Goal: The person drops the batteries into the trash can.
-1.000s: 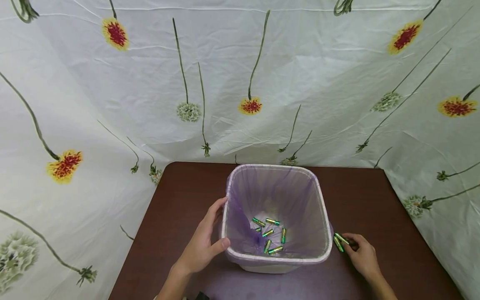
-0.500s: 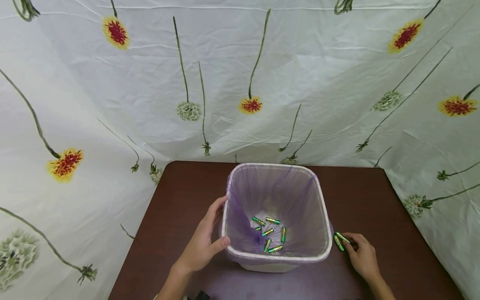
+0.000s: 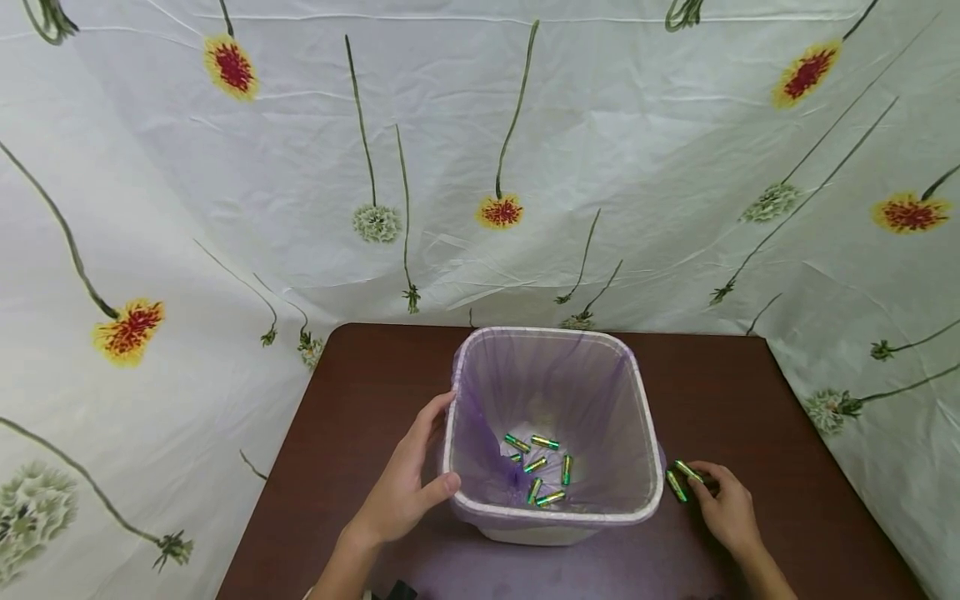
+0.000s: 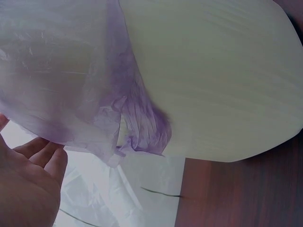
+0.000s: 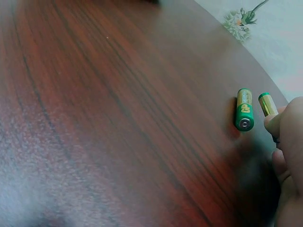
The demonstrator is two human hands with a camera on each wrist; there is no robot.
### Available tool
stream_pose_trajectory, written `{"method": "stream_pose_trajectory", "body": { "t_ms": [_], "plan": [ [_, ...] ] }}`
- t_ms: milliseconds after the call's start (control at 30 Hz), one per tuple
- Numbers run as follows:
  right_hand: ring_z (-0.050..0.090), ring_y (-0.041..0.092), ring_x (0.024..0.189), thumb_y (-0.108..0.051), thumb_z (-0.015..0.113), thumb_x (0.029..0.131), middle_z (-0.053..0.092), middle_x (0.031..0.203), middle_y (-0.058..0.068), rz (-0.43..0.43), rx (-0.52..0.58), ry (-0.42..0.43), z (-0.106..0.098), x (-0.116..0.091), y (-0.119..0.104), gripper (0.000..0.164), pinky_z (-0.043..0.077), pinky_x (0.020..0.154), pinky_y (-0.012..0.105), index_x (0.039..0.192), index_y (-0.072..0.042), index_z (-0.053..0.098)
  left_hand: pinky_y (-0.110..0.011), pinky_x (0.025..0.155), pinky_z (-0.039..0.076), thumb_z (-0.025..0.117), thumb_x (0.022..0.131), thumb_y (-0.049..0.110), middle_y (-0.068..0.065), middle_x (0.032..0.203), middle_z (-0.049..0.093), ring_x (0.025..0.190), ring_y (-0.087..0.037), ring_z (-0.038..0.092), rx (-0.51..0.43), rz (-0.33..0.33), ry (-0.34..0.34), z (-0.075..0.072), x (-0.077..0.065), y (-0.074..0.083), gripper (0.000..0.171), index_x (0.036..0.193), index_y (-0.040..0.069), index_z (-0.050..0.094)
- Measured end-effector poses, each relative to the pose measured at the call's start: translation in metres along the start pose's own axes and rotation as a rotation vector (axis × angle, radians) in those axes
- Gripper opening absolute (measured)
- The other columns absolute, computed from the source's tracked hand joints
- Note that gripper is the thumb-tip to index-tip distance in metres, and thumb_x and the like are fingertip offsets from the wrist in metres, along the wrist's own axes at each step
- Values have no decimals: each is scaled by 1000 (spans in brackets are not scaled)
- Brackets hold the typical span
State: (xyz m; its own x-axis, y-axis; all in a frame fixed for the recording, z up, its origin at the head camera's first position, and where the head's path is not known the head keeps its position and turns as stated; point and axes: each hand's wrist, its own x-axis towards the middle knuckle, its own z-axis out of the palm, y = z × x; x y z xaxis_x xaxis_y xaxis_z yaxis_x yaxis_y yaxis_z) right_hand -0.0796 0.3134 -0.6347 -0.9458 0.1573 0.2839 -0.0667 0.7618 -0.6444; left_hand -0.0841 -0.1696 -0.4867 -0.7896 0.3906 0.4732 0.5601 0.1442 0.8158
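A bin [image 3: 561, 518] with a thin purple liner stands in the middle of the table. My left hand [image 3: 401, 492] rests against its left side, fingers along the outer wall and thumb at the rim. In the left wrist view, that hand [image 4: 33, 175] touches the liner's edge [image 4: 142, 123]. To the right of the bin, my right hand [image 3: 726, 507] pinches a green and gold battery [image 3: 688, 471] between thumb and finger. A second battery [image 3: 676, 487] lies beside it on the table; the right wrist view shows this loose battery [image 5: 244, 109] apart from the held battery [image 5: 268, 104].
Several similar batteries [image 3: 551, 498] lie scattered on the bin's bottom. The dark wooden table [image 3: 720, 400] reaches back to a white cloth [image 3: 450, 125] printed with flowers. A small black object [image 3: 402, 591] shows at the bottom edge near my left forearm.
My right hand has shifted slightly up and right with its battery, widening the gap to the other one. The left hand and the bin stay in place.
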Motion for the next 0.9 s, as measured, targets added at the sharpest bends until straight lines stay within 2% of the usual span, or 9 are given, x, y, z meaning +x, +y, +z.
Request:
{"method": "stream_pose_trajectory", "body": {
  "t_ms": [300,900],
  "plan": [
    [55,2,76,7,77,86,68,93,8,18,0,-7,-6,4,-6,21,45,61,25,104,-2,74,-37,118,31,65,98,36,-8,159,39,144,-33,41,-10,2,2,0,0,1,79,163,14,26],
    [57,2,74,6,77,87,69,94,9,5,-3,-18,-21,13,-16,20,46,58,25,105,-3,75,-33,117,31,66,95,28,-8,158,40,142,-35,42,-35,0,5,2,-1,-1,80,163,14,26]
  ]
}}
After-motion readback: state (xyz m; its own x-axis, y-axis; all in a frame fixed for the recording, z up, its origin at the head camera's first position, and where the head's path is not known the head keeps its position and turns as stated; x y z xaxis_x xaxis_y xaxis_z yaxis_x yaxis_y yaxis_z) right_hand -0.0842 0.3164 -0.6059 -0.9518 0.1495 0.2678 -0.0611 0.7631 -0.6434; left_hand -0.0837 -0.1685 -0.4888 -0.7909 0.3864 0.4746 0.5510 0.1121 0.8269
